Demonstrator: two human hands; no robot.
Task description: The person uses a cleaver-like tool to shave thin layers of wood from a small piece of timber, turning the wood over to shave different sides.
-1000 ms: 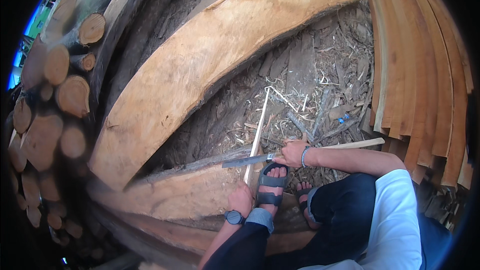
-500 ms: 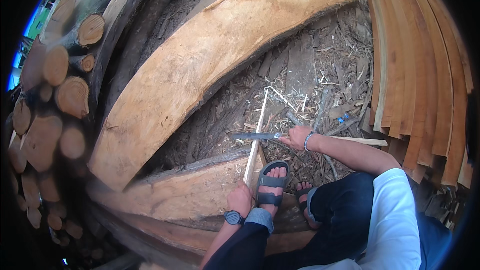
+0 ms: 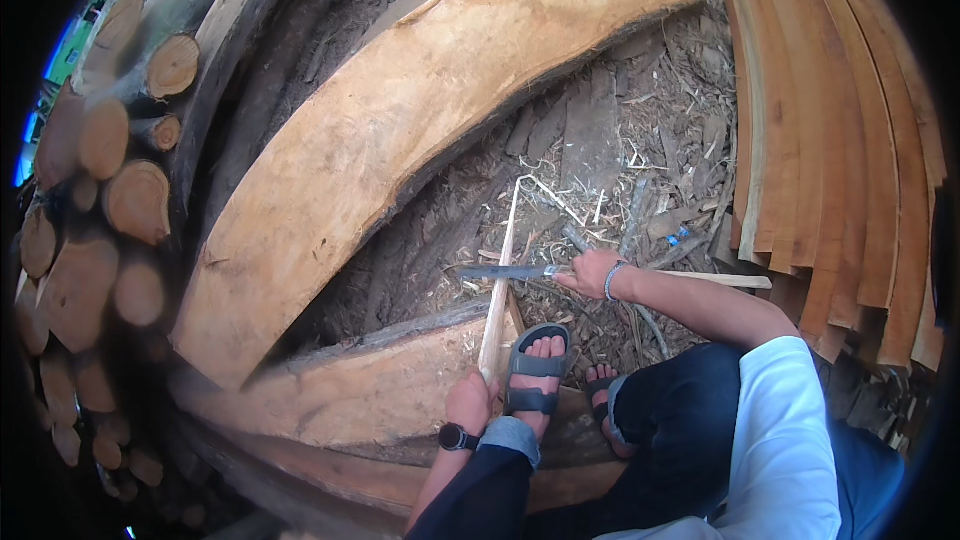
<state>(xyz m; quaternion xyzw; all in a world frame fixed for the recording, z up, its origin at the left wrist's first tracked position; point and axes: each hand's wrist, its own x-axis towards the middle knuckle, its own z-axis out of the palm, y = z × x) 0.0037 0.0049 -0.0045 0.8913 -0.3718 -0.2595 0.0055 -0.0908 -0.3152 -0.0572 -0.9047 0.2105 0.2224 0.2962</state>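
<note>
My left hand, low in the middle, is closed around the near end of a slim pale wooden stick. The stick slopes away from me, and its thin far end lies among the shavings. In my right hand is a long straight-bladed knife, its blade pointing left across the stick about midway along. The blade seems to touch the stick, though its edge is too small to make out. My sandalled foot rests just right of the stick, on a thick log slab.
A large curved slab spans the far side. Stacked cut logs rise at the left, and long boards lean at the right. Wood shavings and bark cover the ground. Another pale strip lies behind my right wrist.
The view has shifted slightly. My left wrist has turned a little, and the stick and knife sit slightly farther left. Both hands keep their hold.
</note>
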